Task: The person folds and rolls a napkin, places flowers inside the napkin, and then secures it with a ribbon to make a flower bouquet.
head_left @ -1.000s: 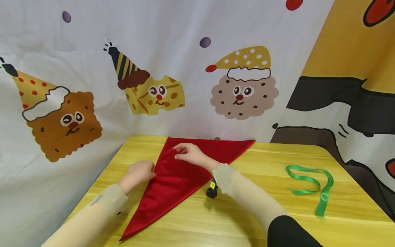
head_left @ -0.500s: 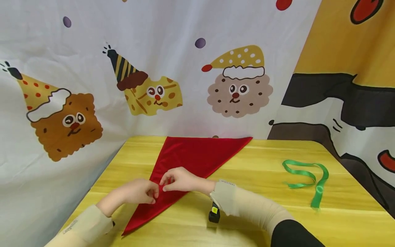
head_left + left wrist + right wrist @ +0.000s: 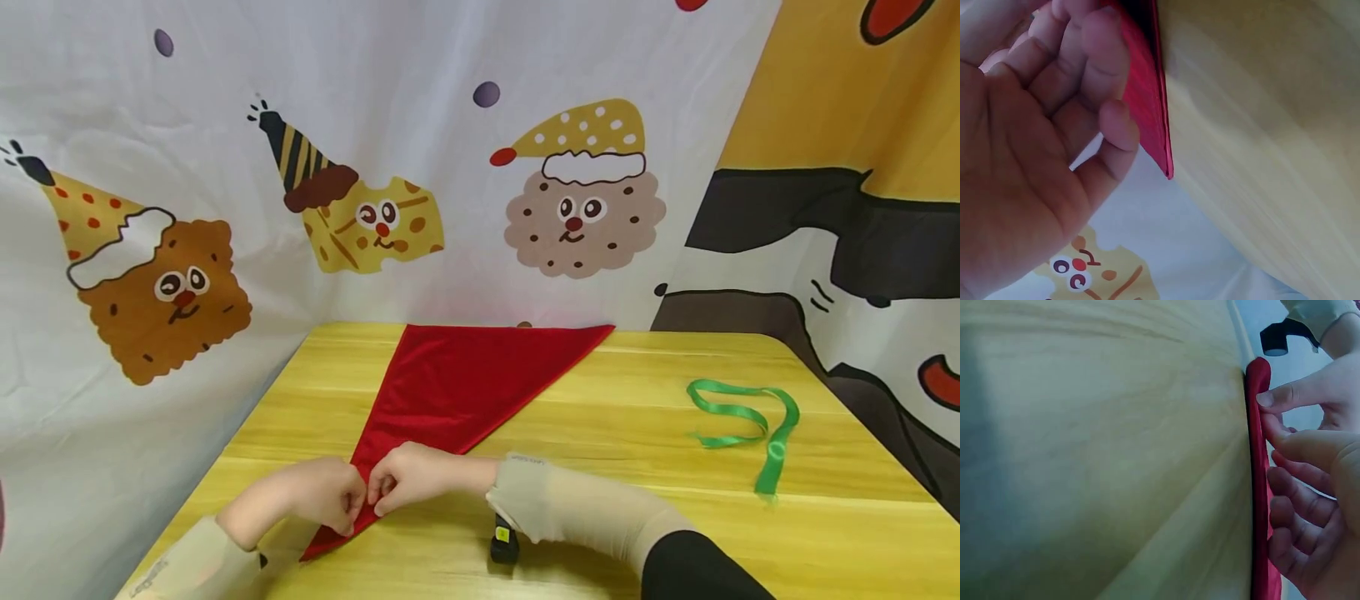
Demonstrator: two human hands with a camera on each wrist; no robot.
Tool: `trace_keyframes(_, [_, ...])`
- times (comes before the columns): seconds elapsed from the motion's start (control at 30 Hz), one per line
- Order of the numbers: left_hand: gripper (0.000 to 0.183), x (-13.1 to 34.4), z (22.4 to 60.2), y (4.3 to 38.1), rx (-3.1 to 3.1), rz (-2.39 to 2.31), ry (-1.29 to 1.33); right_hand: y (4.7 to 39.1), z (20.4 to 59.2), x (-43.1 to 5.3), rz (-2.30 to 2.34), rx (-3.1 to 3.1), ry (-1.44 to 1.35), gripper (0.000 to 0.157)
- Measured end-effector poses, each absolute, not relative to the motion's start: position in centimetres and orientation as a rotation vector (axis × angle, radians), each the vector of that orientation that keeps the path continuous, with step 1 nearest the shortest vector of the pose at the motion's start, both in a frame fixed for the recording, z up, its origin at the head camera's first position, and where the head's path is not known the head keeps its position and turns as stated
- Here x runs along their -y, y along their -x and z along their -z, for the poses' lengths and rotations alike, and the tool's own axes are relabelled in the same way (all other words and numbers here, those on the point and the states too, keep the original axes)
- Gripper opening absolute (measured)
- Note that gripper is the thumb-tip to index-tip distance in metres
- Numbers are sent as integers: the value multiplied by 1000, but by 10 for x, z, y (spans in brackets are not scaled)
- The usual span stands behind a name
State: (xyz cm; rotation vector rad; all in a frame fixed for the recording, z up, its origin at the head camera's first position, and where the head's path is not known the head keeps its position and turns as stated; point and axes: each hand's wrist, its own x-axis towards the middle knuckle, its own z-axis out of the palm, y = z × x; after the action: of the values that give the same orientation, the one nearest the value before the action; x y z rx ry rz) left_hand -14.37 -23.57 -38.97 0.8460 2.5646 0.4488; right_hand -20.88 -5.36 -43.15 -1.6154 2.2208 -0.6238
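A shiny red triangular cloth (image 3: 457, 375) lies flat on the table, one long edge slanting toward the front left. Both hands are close together at its narrow near end. My left hand (image 3: 318, 496) pinches the edge with thumb and fingers, which the right wrist view shows with the thumb on a narrow red band. Just beside it, my right hand (image 3: 412, 477) pinches the same edge, its other fingers (image 3: 1282, 512) bent along the cloth. In the left wrist view, a far corner of the cloth (image 3: 1154, 125) shows doubled layers. The hands hide part of the near end.
A green ribbon (image 3: 782, 433) lies loosely bent at the right of the wooden table (image 3: 600, 475). Behind the table hangs a white curtain (image 3: 465, 275) with cartoon figures. A small black camera (image 3: 504, 546) sits under the right wrist.
Both hands have come toward the front and together at the cloth's near end. The right hand has left the cloth's middle. The ribbon stays in place.
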Motion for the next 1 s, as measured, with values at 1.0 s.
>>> trace_keyframes(1.0, [33, 241, 400, 142, -2537, -523, -671, 287, 453, -39, 512, -2578, 1404, 37])
